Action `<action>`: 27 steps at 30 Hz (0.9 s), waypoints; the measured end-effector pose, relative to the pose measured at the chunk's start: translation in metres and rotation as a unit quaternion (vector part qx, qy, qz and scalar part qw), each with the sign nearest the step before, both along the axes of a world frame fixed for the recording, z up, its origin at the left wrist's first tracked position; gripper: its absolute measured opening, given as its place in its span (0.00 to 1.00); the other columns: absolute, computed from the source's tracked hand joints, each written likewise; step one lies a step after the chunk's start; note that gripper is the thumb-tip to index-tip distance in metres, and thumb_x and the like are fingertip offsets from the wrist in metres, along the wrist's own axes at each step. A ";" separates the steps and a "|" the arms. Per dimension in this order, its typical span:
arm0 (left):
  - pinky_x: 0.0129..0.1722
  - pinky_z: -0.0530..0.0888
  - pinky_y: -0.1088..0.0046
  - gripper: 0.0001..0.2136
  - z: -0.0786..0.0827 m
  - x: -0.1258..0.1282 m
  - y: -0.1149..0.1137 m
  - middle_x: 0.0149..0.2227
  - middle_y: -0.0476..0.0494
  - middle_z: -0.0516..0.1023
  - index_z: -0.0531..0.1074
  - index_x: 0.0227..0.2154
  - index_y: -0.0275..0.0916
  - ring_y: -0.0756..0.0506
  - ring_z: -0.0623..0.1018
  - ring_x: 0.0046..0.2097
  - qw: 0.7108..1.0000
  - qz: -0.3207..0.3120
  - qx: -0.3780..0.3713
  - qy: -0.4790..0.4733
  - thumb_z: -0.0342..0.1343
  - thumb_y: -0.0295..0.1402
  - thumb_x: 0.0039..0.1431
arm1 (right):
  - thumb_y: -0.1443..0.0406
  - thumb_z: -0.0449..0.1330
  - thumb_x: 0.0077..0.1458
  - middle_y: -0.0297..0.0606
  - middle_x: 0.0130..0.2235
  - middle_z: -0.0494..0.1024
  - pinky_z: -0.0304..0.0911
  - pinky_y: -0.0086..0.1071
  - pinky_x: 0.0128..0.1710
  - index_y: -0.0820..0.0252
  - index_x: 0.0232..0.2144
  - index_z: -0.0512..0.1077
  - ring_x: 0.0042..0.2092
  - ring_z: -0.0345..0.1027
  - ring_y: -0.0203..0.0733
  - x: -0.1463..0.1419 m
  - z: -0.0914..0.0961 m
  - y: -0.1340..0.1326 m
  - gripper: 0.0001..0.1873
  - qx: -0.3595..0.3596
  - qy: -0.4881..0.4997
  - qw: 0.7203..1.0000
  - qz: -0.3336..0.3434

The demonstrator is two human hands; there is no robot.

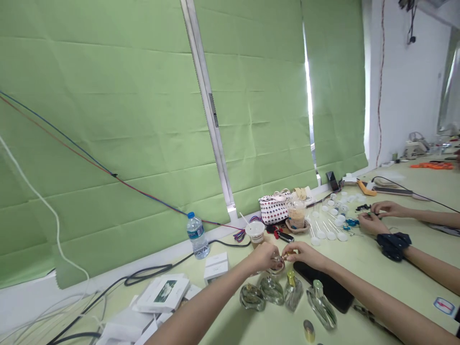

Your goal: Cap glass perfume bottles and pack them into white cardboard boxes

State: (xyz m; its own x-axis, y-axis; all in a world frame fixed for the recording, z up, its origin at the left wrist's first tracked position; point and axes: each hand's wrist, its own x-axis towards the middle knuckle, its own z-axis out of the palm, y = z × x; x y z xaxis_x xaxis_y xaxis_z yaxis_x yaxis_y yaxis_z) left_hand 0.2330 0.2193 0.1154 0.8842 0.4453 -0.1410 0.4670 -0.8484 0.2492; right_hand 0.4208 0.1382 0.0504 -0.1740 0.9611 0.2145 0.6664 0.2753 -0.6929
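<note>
Left forearm (212,302): reaching in from the bottom edge.
Gold cap (308,330): sitting apart, near that edge.
Four glass bottles (293,291): clustering loosely before the hands, probably for easy reach.
Black slab (338,294): lying flat, partly passing beneath the right forearm.
Held glass bottle (276,270): sitting between both hands, mostly hiding behind fingers.
Left hand (268,258): closing narrowly around its top, likely steadying it.
Right hand (305,254): pinching narrowly alongside; whether gripping or merely touching, cannot tell.
Lidded cup (255,232): standing just behind the left hand.
Co-worker's hands (388,209): working close together at right.
Pale tabletop (388,278): stretching toward the window, bearing white boxes (216,268).
Green blinds (125,120): hanging behind, letting through a bright strip.
White wall (413,91): closing off the right.
</note>
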 end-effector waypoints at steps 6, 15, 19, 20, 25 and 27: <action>0.44 0.76 0.59 0.15 -0.008 -0.010 0.002 0.48 0.42 0.74 0.69 0.48 0.37 0.44 0.77 0.45 0.994 0.013 0.089 0.067 0.56 0.39 0.61 | 0.60 0.58 0.61 0.41 0.50 0.73 0.70 0.42 0.42 0.60 0.51 0.68 0.45 0.72 0.43 0.002 -0.027 0.019 0.17 -0.044 0.070 0.996 -0.030; 0.48 0.74 0.57 0.15 -0.013 -0.012 0.001 0.51 0.41 0.73 0.69 0.48 0.39 0.43 0.75 0.48 0.982 0.004 0.169 0.083 0.55 0.39 0.62 | 0.60 0.59 0.61 0.41 0.51 0.73 0.69 0.44 0.44 0.60 0.51 0.68 0.46 0.71 0.44 -0.008 -0.027 0.036 0.17 -0.033 -0.049 0.998 -0.018; 0.49 0.73 0.56 0.14 -0.003 -0.011 -0.001 0.51 0.41 0.73 0.70 0.47 0.39 0.42 0.75 0.49 0.979 -0.021 0.189 0.070 0.55 0.39 0.62 | 0.60 0.59 0.61 0.41 0.51 0.73 0.69 0.44 0.45 0.60 0.51 0.68 0.47 0.71 0.44 -0.015 -0.018 0.034 0.17 -0.016 -0.122 0.992 -0.018; 0.49 0.73 0.55 0.14 0.001 -0.012 -0.001 0.51 0.41 0.73 0.70 0.47 0.38 0.42 0.75 0.50 0.979 -0.022 0.196 0.058 0.56 0.39 0.61 | 0.60 0.59 0.61 0.41 0.51 0.73 0.69 0.44 0.45 0.60 0.51 0.68 0.47 0.71 0.44 -0.016 -0.013 0.032 0.17 -0.009 -0.136 0.990 -0.018; 0.50 0.71 0.56 0.12 0.029 -0.018 -0.015 0.48 0.42 0.74 0.69 0.46 0.37 0.42 0.73 0.50 0.974 -0.016 0.224 -0.030 0.52 0.37 0.64 | 0.60 0.58 0.61 0.41 0.51 0.72 0.67 0.45 0.47 0.59 0.49 0.69 0.48 0.70 0.44 -0.013 0.027 0.003 0.15 0.044 -0.185 0.981 -0.049; 0.49 0.69 0.60 0.11 0.036 -0.022 -0.026 0.44 0.42 0.75 0.70 0.44 0.37 0.43 0.73 0.49 0.975 -0.024 0.218 -0.045 0.48 0.35 0.65 | 0.59 0.54 0.63 0.40 0.45 0.76 0.66 0.41 0.45 0.60 0.43 0.72 0.45 0.71 0.43 -0.016 0.044 -0.014 0.12 0.052 -0.196 0.978 -0.051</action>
